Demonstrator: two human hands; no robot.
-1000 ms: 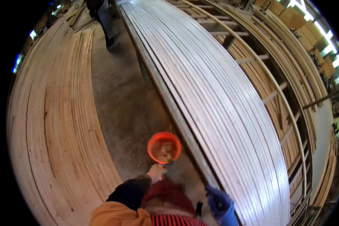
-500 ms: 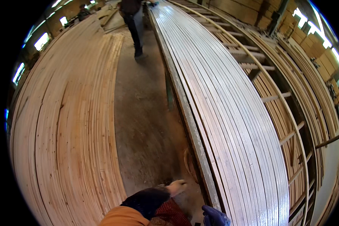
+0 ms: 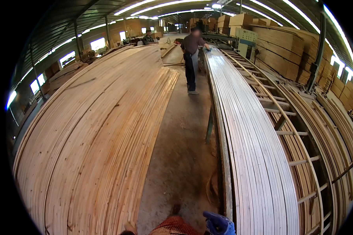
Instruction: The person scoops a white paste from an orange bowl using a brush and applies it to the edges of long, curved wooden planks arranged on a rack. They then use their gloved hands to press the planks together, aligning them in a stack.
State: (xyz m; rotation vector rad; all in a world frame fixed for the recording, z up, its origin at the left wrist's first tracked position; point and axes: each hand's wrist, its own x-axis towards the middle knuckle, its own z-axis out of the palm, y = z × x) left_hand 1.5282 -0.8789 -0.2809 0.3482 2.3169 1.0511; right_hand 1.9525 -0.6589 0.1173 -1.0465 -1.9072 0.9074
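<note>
In the head view, I judge the step in hand as positioning beside the strips (image 3: 259, 156); working them next calls for a rightward reach. My left hand (image 3: 130, 226), near the tan boards (image 3: 102, 149), is mostly cut off; its grip cannot be determined. My gloved right hand (image 3: 219, 224) is beside the surface (image 3: 224, 180), grip likewise indeterminate. The strips lie lengthwise thereon: whitish, glossy, dark-seamed.

Two near hands (image 3: 130, 226) (image 3: 219, 223) show — with one blue glove (image 3: 221, 226).
</note>
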